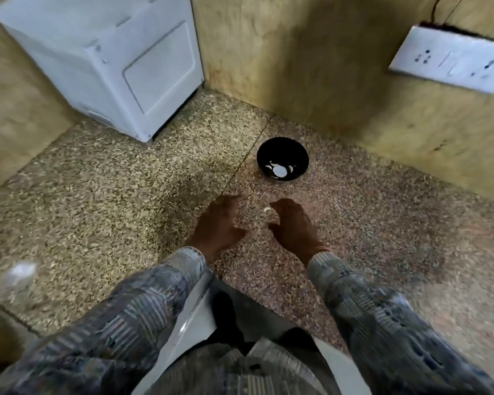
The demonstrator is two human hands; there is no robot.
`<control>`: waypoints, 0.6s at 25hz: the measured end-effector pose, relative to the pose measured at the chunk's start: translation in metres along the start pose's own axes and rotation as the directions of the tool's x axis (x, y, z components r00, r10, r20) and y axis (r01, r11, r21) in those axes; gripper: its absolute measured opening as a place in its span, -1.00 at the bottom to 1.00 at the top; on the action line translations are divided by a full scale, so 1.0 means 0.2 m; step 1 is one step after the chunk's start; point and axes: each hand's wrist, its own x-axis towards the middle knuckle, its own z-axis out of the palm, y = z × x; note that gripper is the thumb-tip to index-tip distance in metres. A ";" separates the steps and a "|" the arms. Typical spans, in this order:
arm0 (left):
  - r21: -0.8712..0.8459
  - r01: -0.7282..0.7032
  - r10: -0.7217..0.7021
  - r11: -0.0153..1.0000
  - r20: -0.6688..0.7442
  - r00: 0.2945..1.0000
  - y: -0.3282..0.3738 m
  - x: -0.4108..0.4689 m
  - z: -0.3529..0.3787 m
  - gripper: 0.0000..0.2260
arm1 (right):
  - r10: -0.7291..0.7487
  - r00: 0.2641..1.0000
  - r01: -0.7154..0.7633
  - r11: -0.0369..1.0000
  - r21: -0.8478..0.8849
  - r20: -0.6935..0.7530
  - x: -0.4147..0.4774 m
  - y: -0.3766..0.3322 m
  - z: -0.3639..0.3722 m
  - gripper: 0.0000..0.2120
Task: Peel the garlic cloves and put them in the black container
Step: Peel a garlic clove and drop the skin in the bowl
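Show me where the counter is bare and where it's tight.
Bare counter lies left of the left hand, in front of the white appliance, and right of the right hand toward the socket plate. Tight: between both hands and the black bowl, where a garlic clove lies by the right hand.

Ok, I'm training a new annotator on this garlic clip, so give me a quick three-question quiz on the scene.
1. True or false: the bowl is empty.
2. The loose clove on the counter lies nearest: A) the white appliance, B) the right hand, C) the bowl.
3. What is mounted on the wall at right?
Key: 1 false, white pieces lie in it. 2 B. 3 a socket plate.
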 end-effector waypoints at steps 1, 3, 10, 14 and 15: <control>-0.008 0.000 0.000 1.000 0.004 1.000 -0.03 0.02 0.02 -0.16 | 0.018 1.000 -0.018 1.000 0.014 0.004 0.04 0.00 0.03 -0.50; -0.038 0.022 -0.021 0.999 0.013 1.000 -0.08 0.05 0.04 -0.20 | 0.037 0.999 -0.037 0.999 0.024 -0.004 0.11 -0.01 0.07 -0.62; -0.159 0.147 -0.155 0.976 -0.044 0.987 -0.21 0.12 0.07 -0.39 | 0.124 0.991 -0.122 0.991 -0.047 0.045 0.26 0.02 0.15 -0.80; -0.140 0.189 -0.203 0.972 -0.096 0.974 -0.25 0.18 0.04 -0.45 | 0.225 0.973 -0.215 0.964 0.154 -0.048 0.22 -0.02 0.10 -0.91; -0.134 0.215 -0.227 0.967 -0.089 0.970 -0.26 0.20 0.04 -0.45 | 0.274 0.957 -0.245 0.940 0.236 -0.095 0.25 -0.03 0.07 -0.90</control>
